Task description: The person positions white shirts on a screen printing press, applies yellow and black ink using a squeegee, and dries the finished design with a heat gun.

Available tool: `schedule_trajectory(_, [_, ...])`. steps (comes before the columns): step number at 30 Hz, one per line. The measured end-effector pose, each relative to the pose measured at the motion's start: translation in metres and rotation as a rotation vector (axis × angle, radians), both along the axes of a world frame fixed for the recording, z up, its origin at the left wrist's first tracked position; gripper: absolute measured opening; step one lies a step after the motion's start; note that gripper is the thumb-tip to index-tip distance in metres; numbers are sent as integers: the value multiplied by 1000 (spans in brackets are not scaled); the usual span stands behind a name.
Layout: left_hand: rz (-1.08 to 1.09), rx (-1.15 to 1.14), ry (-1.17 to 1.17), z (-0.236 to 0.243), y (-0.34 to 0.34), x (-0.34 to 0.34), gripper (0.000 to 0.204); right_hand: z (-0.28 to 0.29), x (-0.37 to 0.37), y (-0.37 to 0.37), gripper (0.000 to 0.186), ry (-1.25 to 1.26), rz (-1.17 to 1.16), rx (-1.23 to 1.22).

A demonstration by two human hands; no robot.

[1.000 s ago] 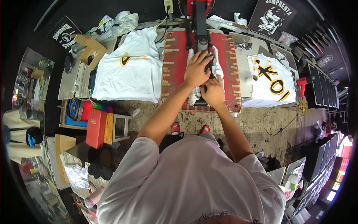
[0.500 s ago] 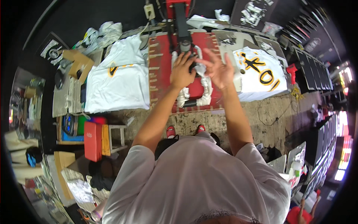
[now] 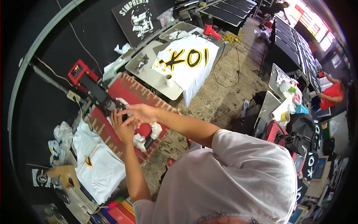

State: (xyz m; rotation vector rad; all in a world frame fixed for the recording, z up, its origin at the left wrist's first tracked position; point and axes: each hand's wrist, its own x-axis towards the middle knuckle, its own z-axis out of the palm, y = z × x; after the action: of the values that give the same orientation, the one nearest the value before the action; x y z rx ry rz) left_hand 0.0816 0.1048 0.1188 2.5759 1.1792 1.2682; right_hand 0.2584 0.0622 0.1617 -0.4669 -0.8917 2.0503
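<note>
In front of me stands a red heat press [image 3: 138, 87] with a black central arm and a handle [image 3: 148, 143] wrapped in white cloth. My left hand [image 3: 123, 128] rests over the middle of the press, its fingers stretched out by the dark fitting below the column. Close against it is my right hand [image 3: 140, 115], fingers apart and holding nothing. It overlaps the left hand in this view, and I cannot tell if the two touch. A white T-shirt [image 3: 199, 54] with a black and yellow print lies right of the press. Another white shirt [image 3: 99, 164] lies on the left.
A white cup-like roll [image 3: 169, 80] stands by the right shirt. Beyond it lies a red heat gun [image 3: 211, 30] with a yellow cord [image 3: 233, 38]. A cardboard box [image 3: 65, 175] sits at the left. At the far right a person in red [image 3: 332, 98] stands near black racks.
My view has swung to the right, so the press now sits further left and the right side of the room shows. Both hands stay over the press, the right now nearer the left.
</note>
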Motion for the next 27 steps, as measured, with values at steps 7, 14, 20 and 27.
schedule_trajectory(7, [-72, -15, 55, 1, 4, -3, 63, 19, -7, -4, 97, 298, 74, 84])
schedule_trajectory(14, [17, -115, 79, -4, 4, -1, 67, -66, -25, -21, 101, 281, 21, -111])
schedule_trajectory(20, [-4, -76, -3, -14, 10, -6, 64, -49, -25, -18, 99, 166, 27, -42])
schedule_trajectory(27, [-146, -27, -68, -9, 7, -5, 65, -13, -25, -14, 103, 234, 123, 102])
